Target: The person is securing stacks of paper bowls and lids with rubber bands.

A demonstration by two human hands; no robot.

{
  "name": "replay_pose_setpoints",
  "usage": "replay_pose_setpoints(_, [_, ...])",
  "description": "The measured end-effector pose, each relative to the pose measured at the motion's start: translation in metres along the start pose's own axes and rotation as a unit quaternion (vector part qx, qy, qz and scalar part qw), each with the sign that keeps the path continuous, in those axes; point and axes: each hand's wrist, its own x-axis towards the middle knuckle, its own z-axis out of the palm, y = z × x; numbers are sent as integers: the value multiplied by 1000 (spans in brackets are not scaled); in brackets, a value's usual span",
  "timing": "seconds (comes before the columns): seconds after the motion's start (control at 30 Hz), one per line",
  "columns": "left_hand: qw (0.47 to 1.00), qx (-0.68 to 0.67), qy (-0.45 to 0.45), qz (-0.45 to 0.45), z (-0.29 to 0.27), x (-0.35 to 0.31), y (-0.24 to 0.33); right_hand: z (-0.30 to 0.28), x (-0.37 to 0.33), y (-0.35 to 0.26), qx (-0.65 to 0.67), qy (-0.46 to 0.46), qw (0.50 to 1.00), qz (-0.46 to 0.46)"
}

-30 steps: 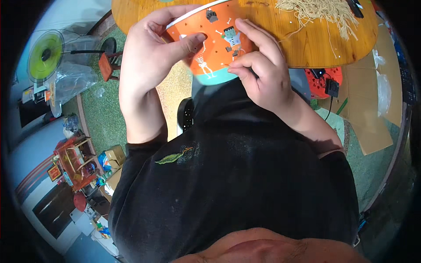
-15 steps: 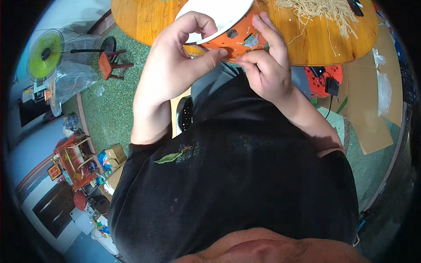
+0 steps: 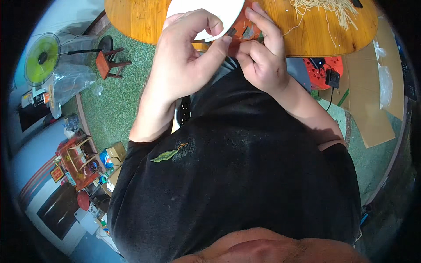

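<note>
A round tub [image 3: 239, 30], orange with printed pictures outside and white inside, is held tilted at the near edge of the wooden table, its mouth turned to the left. My left hand [image 3: 182, 61] pinches its near rim, with curled fingers at the white inside and the thumb against the edge. Against the orange outer wall, on the right, rests my right hand [image 3: 265, 61], its upper fingers stretched along the wall and the others bent near the tub's lower part. The tub's far side runs out of the picture.
Beige strings [image 3: 329, 8] lie in a tangled heap on the wooden table [image 3: 302, 39], at the right. On the floor are a small wooden stool [image 3: 105, 65] and a green fan [image 3: 42, 58] to the left, and flattened cardboard [image 3: 368, 105] to the right.
The tub has turned and shifted a little left, so more of its white inside and less of its orange wall shows. My left thumb has moved up onto the rim.
</note>
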Motion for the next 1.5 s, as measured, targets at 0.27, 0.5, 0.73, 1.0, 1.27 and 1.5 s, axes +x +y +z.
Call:
replay_pose_setpoints(0.27, [996,77,36,40,6,3,8,3,-2,3,39,17,998,42])
replay_pose_setpoints(0.5, [992,106,58,22,9,2,0,-8,6,0,53,-18,997,57])
replay_pose_setpoints(0.73, [990,126,30,48,13,8,-6,-10,-1,13,72,-49,981,173])
replay_pose_setpoints(1.0, [994,96,6,-47,11,21,26,-18,23,-15,189,8,939,286])
replay_pose_setpoints(1.27, [993,112,-11,-48,9,21,30,-12,24,-15,179,-21,924,337])
replay_pose_setpoints(1.5, [991,112,-25,-66,5,23,32,-8,22,-13,191,-17,912,362])
